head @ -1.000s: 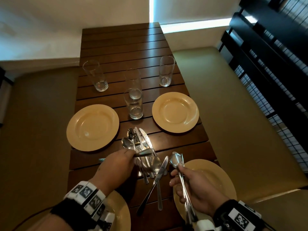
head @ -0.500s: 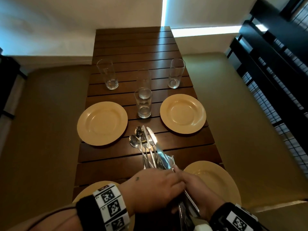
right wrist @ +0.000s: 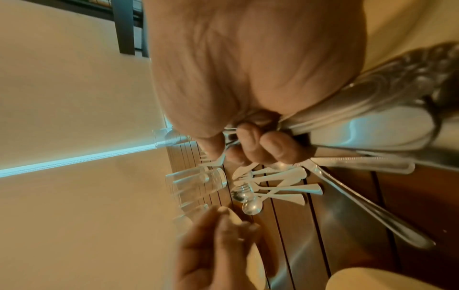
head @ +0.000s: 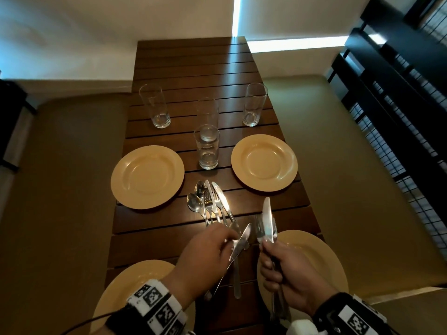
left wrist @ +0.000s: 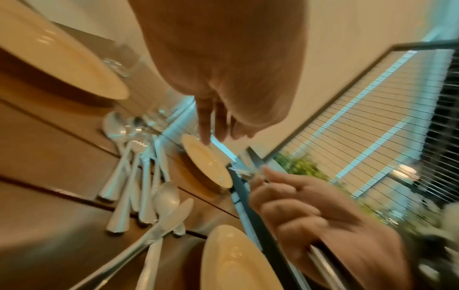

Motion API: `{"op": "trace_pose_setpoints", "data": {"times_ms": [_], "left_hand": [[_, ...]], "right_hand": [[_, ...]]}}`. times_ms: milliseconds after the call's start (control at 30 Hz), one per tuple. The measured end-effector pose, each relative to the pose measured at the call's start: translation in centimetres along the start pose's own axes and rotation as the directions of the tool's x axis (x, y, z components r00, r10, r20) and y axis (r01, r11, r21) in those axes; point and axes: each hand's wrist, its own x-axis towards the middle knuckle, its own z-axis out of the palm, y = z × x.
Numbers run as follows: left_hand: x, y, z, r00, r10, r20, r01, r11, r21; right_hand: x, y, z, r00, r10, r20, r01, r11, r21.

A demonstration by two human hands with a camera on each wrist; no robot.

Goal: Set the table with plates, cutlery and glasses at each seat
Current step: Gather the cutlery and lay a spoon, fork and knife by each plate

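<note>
**Now sorting the cutlery, seat by seat**

Right hand (head: 287, 269) is fisted round a bundle of steel cutlery (head: 266, 221), knife blade and fork tines pointing up and away, likely one seat's set carried together. Left hand (head: 205, 257) hovers over a loose silver knife and spoon (head: 238, 250) crossed on the dark slatted wooden desk (head: 193, 64); its fingers hang down, and I cannot tell whether it grips anything. Further off, the remaining heap of spoons, forks and knives (head: 210, 201) waits mid-desk, between four round yellow plates (head: 147, 176). Four clear tall glasses (head: 208, 151) stand beyond, two still bunched centrally, probably awaiting their seats.
</note>
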Motion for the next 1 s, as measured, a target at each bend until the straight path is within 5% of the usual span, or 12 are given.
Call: {"op": "trace_pose_setpoints", "data": {"times_ms": [100, 233, 433, 833, 1000], "left_hand": [[0.5, -2.1, 1.6, 0.953, -0.294, 0.079, 0.288, 0.955, 0.073], [0.1, -3.2, 4.6, 0.868, -0.434, 0.243, 0.380, 0.894, 0.239], [0.1, -4.0, 7.2, 0.817, -0.502, 0.283, 0.363, 0.829, 0.425], [1.6, -3.7, 9.1, 0.726, -0.662, 0.189, 0.670, 0.742, 0.024], [2.8, -3.1, 9.7, 0.735, -0.666, 0.126, 0.653, 0.746, 0.134]], "right_hand": [[-0.4, 0.0, -1.3, 1.000, -0.004, -0.031, 0.004, 1.000, 0.000], [-0.6, 0.3, -2.3, 0.999, -0.016, -0.052, 0.016, 1.000, -0.004], [-0.9, 0.5, -2.3, 0.997, -0.024, -0.067, 0.023, 1.000, -0.016], [-0.8, 0.2, -3.5, 0.999, -0.018, -0.050, 0.017, 1.000, -0.017], [-0.8, -0.3, -3.4, 0.998, -0.019, -0.056, 0.017, 0.999, -0.041]]}}
